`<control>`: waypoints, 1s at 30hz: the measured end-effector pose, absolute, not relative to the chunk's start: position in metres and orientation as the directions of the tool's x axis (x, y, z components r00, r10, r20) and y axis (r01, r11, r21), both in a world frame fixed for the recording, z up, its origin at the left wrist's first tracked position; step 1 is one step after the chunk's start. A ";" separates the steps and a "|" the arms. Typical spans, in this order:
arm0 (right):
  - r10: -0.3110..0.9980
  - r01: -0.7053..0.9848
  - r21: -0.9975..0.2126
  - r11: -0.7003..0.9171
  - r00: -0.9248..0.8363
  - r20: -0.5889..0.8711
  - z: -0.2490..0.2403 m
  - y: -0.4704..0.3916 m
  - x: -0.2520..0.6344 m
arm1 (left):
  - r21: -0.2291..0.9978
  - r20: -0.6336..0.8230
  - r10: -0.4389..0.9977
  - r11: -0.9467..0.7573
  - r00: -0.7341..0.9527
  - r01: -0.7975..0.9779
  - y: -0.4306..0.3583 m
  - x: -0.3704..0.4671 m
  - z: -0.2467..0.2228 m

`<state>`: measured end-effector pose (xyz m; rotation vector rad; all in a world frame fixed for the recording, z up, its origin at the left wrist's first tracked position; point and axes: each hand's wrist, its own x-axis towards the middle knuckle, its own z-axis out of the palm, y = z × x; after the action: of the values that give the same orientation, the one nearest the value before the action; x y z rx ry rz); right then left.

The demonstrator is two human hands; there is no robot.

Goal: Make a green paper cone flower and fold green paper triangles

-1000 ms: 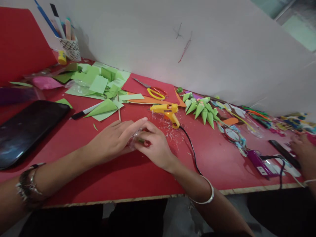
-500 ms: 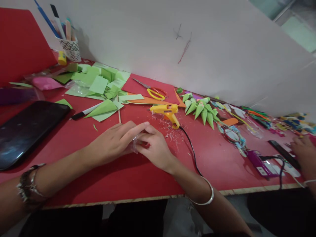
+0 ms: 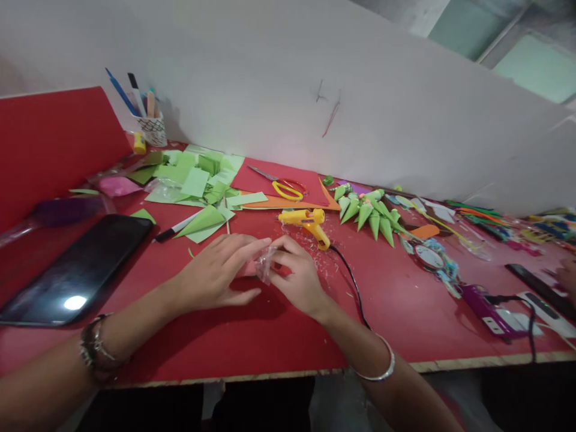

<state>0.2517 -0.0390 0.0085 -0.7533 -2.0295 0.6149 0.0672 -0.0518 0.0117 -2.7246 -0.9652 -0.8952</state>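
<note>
A crumpled piece of clear plastic [image 3: 264,267] is pinched in the fingers of my right hand [image 3: 297,281], above the red table. Just left of it, my left hand [image 3: 211,273] reaches over with its fingers stretched out and its thumb apart. A pinkish patch shows between the left fingers and the plastic; I cannot tell what it is. Behind the right hand lies a yellow hot glue gun [image 3: 308,223], its nozzle to the left and its black cord running forward. A green paper cone [image 3: 200,221] rests on paper beyond the left hand.
Scissors [image 3: 288,187] lie on red paper behind the glue gun. Green paper pieces [image 3: 194,181] are heaped at back left, and a black phone [image 3: 81,264] lies at left. Green paper cones joined together [image 3: 371,213] and a purple power adapter [image 3: 492,312] are to the right. Another person's hand [image 3: 567,279] shows at far right.
My left thumb has come away from the other fingers, and the hands have parted slightly. The plastic is more visible. The whole view has shifted, and the other person's hand is now mostly out of frame.
</note>
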 end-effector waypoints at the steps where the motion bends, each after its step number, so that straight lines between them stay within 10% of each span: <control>1: 0.707 0.274 -0.668 0.692 -0.442 0.552 0.009 -0.039 0.251 | 0.089 0.572 0.557 -0.772 0.602 0.629 -0.051 0.067 0.011; 17: 0.705 0.319 -0.633 0.705 -0.414 0.576 -0.001 -0.035 0.241 | 0.207 0.316 0.860 -0.474 0.400 0.856 -0.042 0.059 0.002; 30: 0.715 0.365 -0.615 0.699 -0.382 0.586 -0.003 -0.028 0.245 | 0.297 0.481 0.792 -0.550 0.375 0.781 -0.042 0.058 -0.006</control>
<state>0.2454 -0.0285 -0.0032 -0.8282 -2.0021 0.4882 0.0579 -0.0425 -0.0059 -2.6209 -1.4999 -0.9362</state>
